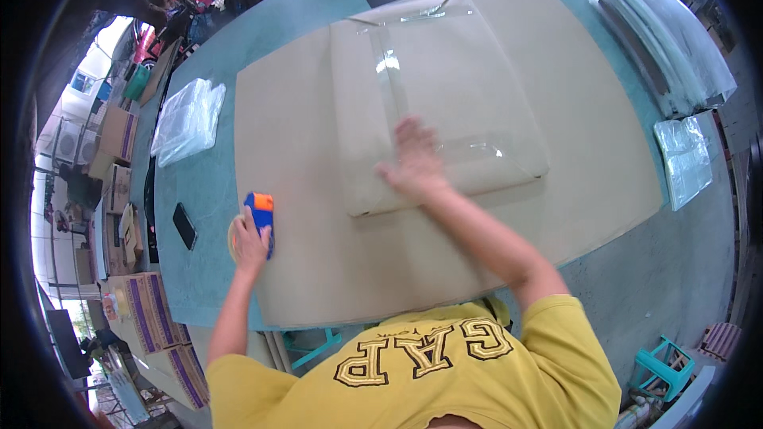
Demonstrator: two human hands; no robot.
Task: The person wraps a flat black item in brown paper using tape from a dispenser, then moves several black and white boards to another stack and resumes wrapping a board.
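Observation:
A flat brown paper-wrapped package (469,87) sealed with clear tape lies on a large cardboard sheet (318,270) on the teal table. My right hand (413,160) rests flat, fingers spread, on the package's near edge beside a strip of clear tape. My left hand (251,240) grips a blue and orange tape dispenser (261,211) with a tan tape roll, set on the left edge of the cardboard sheet.
A black phone (184,226) lies on the table left of the dispenser. Folded clear plastic bags (187,121) sit at far left, more plastic sheets (668,40) at the right. Cardboard boxes (151,318) stand on the floor at left, a teal stool (661,364) at right.

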